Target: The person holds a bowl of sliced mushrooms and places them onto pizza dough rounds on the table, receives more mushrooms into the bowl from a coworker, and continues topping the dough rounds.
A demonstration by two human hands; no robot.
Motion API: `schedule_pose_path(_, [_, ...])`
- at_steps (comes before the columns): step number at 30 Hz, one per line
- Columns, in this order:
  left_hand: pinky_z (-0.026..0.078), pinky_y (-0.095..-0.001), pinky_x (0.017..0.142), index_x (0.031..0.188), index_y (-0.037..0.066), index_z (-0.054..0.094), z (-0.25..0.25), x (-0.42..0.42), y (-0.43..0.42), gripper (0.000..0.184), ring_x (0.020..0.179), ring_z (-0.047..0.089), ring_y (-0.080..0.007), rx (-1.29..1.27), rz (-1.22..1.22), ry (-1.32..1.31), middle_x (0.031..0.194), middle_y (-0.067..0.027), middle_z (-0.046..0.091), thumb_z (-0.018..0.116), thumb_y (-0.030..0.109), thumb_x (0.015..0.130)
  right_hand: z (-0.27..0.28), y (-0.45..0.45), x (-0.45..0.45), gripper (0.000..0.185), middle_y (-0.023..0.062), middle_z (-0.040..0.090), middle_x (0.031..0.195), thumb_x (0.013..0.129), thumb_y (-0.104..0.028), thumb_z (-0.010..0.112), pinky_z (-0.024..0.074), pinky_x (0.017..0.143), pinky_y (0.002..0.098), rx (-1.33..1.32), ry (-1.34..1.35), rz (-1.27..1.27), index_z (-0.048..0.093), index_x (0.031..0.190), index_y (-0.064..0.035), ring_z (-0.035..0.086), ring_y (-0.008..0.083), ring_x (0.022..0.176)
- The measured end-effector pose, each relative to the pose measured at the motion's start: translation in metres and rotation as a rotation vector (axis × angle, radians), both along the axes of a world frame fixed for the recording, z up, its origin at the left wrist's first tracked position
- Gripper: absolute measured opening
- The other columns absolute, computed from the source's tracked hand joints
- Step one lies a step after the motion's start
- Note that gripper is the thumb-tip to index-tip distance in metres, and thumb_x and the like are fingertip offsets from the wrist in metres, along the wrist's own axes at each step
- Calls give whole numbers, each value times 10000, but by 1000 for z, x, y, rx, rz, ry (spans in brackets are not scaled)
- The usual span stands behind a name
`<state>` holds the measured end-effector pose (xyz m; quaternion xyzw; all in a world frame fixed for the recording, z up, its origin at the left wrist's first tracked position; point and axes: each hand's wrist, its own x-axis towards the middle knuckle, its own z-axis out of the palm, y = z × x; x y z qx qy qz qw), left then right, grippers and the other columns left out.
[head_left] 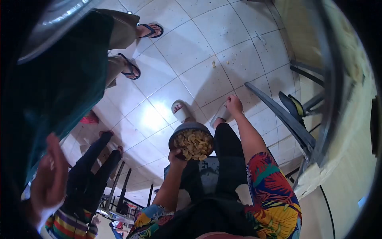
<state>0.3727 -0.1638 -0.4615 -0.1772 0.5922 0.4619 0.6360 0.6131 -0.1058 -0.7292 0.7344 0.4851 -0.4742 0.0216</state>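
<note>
A dark round bowl (172, 141) full of pale yellow-brown curved pieces (193, 144) is held over my lap. My left hand (176, 156) grips its near left rim, the thumb over the edge. Out to the right, my right hand (234, 104) hangs over the tiled floor beside my foot, away from the bowl. Its fingers are curled together, and whatever they hold, if anything, is too small to name.
A person in a dark green garment (67, 75) stands close at left, a blurred hand (49, 179) near me. Another person's dark-clad legs (85, 171) are behind. At right are metal legs (274, 113) and a pale surface (346, 159). Small scraps (214, 64) lie on the floor (187, 51).
</note>
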Motion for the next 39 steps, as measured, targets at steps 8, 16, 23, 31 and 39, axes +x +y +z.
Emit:
schedule_pose_path(8, [412, -496, 952, 1203, 55, 492, -61, -24, -4, 600, 1101, 513, -350, -7, 91, -76, 1165, -154, 540, 548, 193, 623, -152, 98, -47, 264, 116, 517, 1080, 764, -93, 578, 473, 775, 429, 168, -32, 309, 533, 1024, -90, 536, 337, 970])
schedule_pose_path(16, [356, -481, 1009, 1263, 6, 433, -57, -67, -1, 747, 1161, 469, -352, 99, 143, -128, 1246, -184, 489, 569, 198, 555, -227, 124, -50, 282, 105, 458, 1195, 807, -100, 538, 473, 849, 411, 393, -155, 527, 515, 1088, -92, 525, 337, 1026])
schedule_pose_path(23, [365, -493, 995, 1252, 14, 443, -63, -73, 16, 713, 1146, 478, -359, 88, 115, -156, 1231, -184, 499, 563, 213, 579, -239, 142, -46, 179, 129, 498, 1027, 818, -36, 460, 497, 796, 383, 405, -136, 590, 523, 985, -50, 541, 309, 966])
schedule_pose_path(31, [376, -506, 978, 1239, 22, 455, -69, -73, 31, 674, 1129, 488, -367, 101, 80, -175, 1214, -184, 510, 556, 229, 606, -247, 144, -46, 40, 131, 518, 881, 784, -32, 504, 527, 673, 359, 573, -202, 611, 512, 823, -41, 583, 290, 821])
schedule_pose_path(39, [387, -520, 961, 1227, 31, 467, -68, -69, 34, 637, 1112, 498, -374, 121, 61, -171, 1198, -185, 521, 549, 245, 633, -244, 155, -36, 56, 117, 582, 797, 757, -48, 586, 514, 571, 306, 504, -77, 101, 542, 783, -25, 624, 221, 714])
